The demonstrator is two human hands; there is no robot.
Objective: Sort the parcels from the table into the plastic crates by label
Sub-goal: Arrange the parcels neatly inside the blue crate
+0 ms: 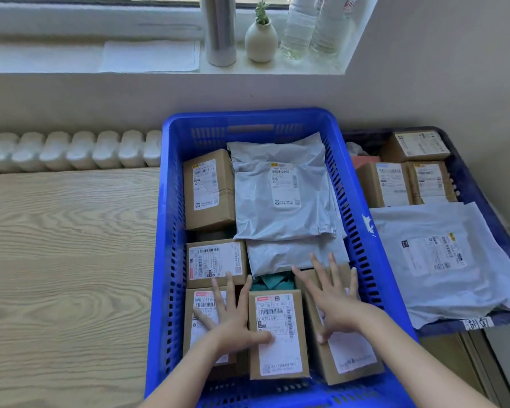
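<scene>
Blue crate (pixel 171 201): right end of the desk (pixel 65 275), full of parcels (pixel 280 195).
Labelled box (pixel 280 348): I find it mid near wall, long axis near-to-far.
Left hand (pixel 233 322): fingers spread flat, thumb touching it; nearer.
Right hand (pixel 333 301): fingers splayed, just right of it.

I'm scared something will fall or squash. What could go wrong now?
The right hand rests on a tilted box in the blue crate; it could jam crooked or dent. The left hand covers a label, so a mix-up might go unseen. In the dark crate, a grey bag hangs over the near rim and might slide out.
</scene>
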